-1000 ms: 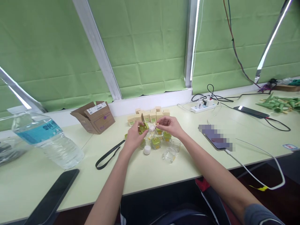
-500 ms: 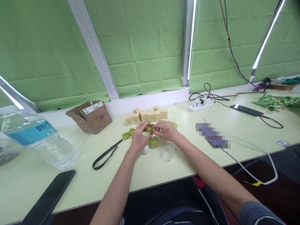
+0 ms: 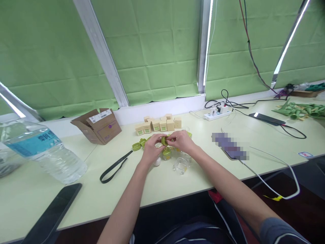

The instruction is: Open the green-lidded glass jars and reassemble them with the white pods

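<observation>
My left hand [image 3: 151, 148] and my right hand [image 3: 180, 140] meet over the middle of the pale green table [image 3: 165, 183], fingers pinched together on a small green lid [image 3: 164, 140] held between them. Under the hands stand small green-capped jars [image 3: 167, 154], a white round cap [image 3: 157, 162] and a clear empty jar [image 3: 180, 166]. Two loose green lids [image 3: 137, 146] lie to the left. A row of small beige boxes [image 3: 159, 124] stands behind, near the wall.
A large water bottle [image 3: 42, 150] lies at the left, a dark phone [image 3: 52, 217] near the front edge, a black strap [image 3: 114, 167] and an open cardboard box [image 3: 98, 125] nearby. Right: a phone with white cable [image 3: 230, 147], a power strip [image 3: 215, 115], another phone [image 3: 266, 119], green cones [image 3: 302, 110].
My hands have come together on the green lid; a second ago the left held it apart from the right, with a white piece between them. The view shifted slightly.
</observation>
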`<state>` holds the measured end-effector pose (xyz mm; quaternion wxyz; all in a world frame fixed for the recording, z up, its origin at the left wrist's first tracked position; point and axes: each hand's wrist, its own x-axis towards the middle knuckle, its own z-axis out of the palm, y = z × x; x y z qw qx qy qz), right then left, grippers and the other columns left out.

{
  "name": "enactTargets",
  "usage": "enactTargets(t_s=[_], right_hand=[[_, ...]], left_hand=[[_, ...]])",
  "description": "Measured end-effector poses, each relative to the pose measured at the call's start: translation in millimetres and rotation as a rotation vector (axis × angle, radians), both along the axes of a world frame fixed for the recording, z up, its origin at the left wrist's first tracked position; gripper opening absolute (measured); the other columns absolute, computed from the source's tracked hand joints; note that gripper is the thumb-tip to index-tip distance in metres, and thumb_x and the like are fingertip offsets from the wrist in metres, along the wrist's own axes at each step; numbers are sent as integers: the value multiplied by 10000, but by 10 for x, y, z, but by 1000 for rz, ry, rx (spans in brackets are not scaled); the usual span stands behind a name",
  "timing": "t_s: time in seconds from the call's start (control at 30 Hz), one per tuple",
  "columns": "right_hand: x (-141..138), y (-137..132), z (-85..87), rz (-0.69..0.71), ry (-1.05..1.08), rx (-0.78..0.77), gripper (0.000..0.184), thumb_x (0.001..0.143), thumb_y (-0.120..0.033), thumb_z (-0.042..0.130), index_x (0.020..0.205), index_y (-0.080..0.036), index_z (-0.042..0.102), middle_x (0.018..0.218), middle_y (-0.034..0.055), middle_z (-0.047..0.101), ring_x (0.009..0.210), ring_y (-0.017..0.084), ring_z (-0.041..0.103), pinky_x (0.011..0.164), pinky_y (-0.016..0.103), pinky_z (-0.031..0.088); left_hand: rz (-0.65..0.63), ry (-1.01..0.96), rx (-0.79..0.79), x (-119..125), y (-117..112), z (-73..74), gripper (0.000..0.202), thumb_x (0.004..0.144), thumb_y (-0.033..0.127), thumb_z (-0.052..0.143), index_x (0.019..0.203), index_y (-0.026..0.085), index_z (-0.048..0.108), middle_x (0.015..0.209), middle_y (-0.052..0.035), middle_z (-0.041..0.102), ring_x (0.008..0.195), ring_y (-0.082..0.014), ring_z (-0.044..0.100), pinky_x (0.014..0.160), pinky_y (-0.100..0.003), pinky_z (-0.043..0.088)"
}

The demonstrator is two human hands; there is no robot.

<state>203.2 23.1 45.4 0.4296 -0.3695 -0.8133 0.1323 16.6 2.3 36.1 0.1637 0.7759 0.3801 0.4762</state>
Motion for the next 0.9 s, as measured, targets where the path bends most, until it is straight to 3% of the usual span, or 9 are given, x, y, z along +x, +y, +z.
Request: enactTargets(t_s=[0.33,0.5,0.63,0.8,0.9], right_hand=[[-130,12,-80,18,190,-54,132,776,-179,653,705,-169,764,633,-9,686,586,97,577,567,187,394],[-93,42,-72,73,146,-142,124,831,-245,676,840,-197,790,752,8,743,660,117,622,637,202,440],[-8,35,-21,86,79,-58,170,892,-303,633,921,-224,780,838,17,748,732,119,635,691,214,456],[68,45,8,-65,231,-29,261,883,-391,625,1013,-198,743,969,58,741,781,139,649,715,241,503],[75,65,-4,-27,193,-113,264,873,-356,616,1049,-197,732,901,33,747,738,132,652,698,230,496]], left_hand=[[11,-28,14,24,-14,7,372,770,233,687,1141,238,666,1107,-66,645,982,-195,646,908,-377,558],[4,-72,-20,16,11,-4,371,758,266,720,1126,242,681,1116,-68,638,1015,-201,642,935,-394,552],[8,-112,-123,25,15,14,407,772,284,706,1173,237,657,1203,-78,644,1030,-201,652,969,-405,535],[-8,-165,-154,44,-6,39,435,784,297,694,1208,231,625,1281,-86,624,1081,-211,643,978,-395,528],[-45,-181,-146,54,-25,51,436,784,316,704,1203,226,628,1290,-93,614,1114,-218,631,994,-396,519]])
